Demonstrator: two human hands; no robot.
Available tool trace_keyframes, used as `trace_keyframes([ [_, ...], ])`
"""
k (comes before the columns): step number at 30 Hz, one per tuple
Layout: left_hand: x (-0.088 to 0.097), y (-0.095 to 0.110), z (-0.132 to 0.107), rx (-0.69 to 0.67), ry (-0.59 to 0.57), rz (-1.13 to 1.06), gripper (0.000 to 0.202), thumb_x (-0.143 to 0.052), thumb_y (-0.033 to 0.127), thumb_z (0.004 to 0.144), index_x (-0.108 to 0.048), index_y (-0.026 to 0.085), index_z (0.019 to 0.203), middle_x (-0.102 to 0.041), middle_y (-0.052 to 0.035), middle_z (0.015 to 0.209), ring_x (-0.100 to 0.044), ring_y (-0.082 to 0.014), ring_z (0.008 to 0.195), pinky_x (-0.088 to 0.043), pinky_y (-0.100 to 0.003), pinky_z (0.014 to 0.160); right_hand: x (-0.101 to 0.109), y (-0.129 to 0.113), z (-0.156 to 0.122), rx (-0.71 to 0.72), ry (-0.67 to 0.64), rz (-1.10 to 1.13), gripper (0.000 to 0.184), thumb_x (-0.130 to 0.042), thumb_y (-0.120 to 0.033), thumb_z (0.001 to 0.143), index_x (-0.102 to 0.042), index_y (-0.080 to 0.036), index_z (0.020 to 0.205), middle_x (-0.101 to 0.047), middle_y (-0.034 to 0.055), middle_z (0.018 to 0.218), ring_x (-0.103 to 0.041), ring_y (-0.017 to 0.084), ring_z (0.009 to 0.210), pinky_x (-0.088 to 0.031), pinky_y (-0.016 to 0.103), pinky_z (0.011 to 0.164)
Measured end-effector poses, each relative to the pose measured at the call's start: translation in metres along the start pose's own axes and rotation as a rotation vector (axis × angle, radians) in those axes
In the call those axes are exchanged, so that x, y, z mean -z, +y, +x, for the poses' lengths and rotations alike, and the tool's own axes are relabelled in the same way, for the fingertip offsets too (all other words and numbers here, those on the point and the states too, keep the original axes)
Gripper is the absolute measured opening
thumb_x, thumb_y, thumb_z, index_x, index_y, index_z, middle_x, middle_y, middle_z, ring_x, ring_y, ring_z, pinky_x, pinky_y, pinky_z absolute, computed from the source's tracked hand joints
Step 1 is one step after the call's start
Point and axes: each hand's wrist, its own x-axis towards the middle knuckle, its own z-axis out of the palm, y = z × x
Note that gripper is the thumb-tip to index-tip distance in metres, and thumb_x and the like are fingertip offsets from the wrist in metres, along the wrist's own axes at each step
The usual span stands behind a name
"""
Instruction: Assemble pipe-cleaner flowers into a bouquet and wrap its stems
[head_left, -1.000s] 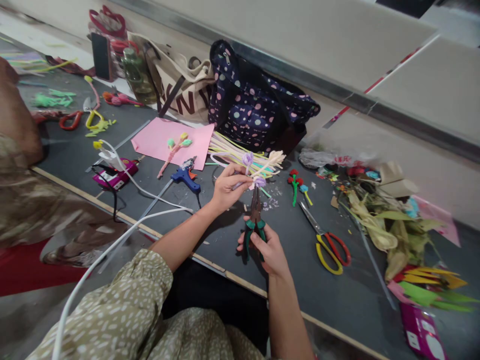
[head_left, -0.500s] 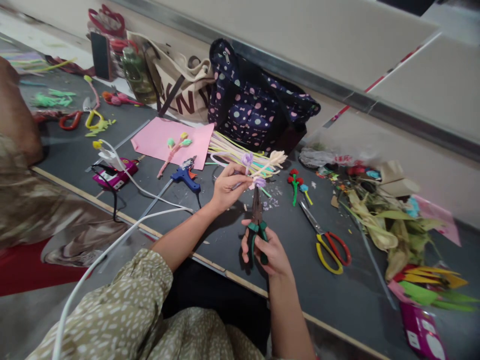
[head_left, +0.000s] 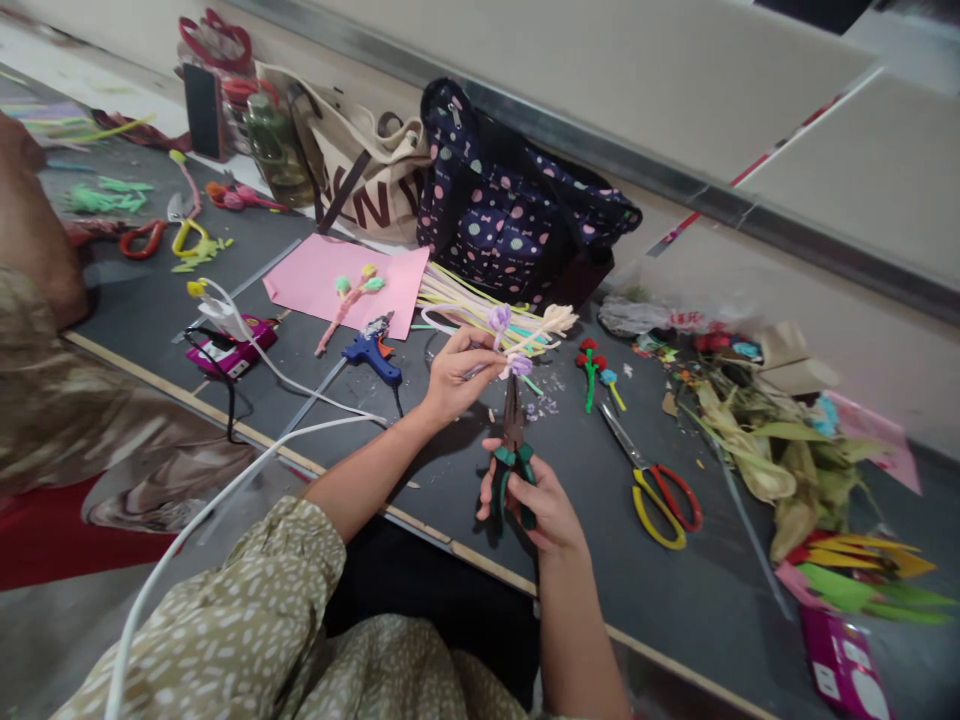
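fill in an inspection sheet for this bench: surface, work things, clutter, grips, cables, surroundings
Surface: dark tabletop, scattered with scraps
Job's things: purple-flowered sprig; green-handled pliers, tips close to it, contact unclear
Clutter: scissors, blue glue gun, pink sheet, dried husks
Grips: left grip pinches the sprig; right grip holds the pliers
Cables: white cable runs over the near table edge; black cable beside a purple power strip
Surroundings: beige bag and polka-dot bag along the wall; another person's arm at far left
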Motion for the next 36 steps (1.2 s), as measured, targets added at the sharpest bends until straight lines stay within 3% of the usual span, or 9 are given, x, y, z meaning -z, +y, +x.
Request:
trace_keyframes([
  [5,0.0018,0.0001,0.0007,0.031,0.0,0.027,0.012,-0.07,0.031,0.083,-0.076,0.021,0.087,-0.062,-0.0059,0.093,-0.061,-0.0166,0.09,-0.05,-0.031,0.079,-0.0025,0.0003,0.001,0.022,0.1,-0.125,0.052,-0.066,-0.034,0.087,-0.051,-0.02,0.135,-0.073,0.0073,0.084,-0.07,0.018,0.066,-0.058,0.034,0.067],
  [11,0.0014,0.0,0.0011,0.013,0.001,0.018,0.01,-0.07,0.028,0.082,-0.075,0.021,0.087,-0.062,-0.0052,0.092,-0.06,-0.0154,0.089,-0.05,-0.03,0.078,-0.005,-0.001,0.0017,0.055,0.143,-0.146,0.051,-0.067,-0.037,0.086,-0.054,-0.02,0.132,-0.073,0.0072,0.084,-0.07,0.019,0.066,-0.059,0.038,0.067],
  [25,0.001,0.0004,0.0022,-0.002,0.006,0.007,0.01,-0.07,0.028,0.082,-0.076,0.023,0.087,-0.063,-0.0051,0.09,-0.061,-0.0156,0.088,-0.051,-0.03,0.076,-0.0026,-0.0003,0.0003,0.057,0.069,-0.102,0.053,-0.065,-0.035,0.088,-0.049,-0.019,0.136,-0.07,0.0055,0.079,-0.066,0.016,0.058,-0.053,0.029,0.055],
  [36,0.0006,0.0012,0.0012,-0.009,0.012,0.004,0.009,-0.07,0.027,0.082,-0.076,0.022,0.087,-0.063,-0.0053,0.091,-0.061,-0.015,0.086,-0.05,-0.029,0.073,-0.0038,0.0001,0.0004,0.062,0.072,-0.098,0.051,-0.065,-0.034,0.088,-0.051,-0.019,0.135,-0.07,0.0046,0.078,-0.067,0.015,0.058,-0.054,0.029,0.056],
])
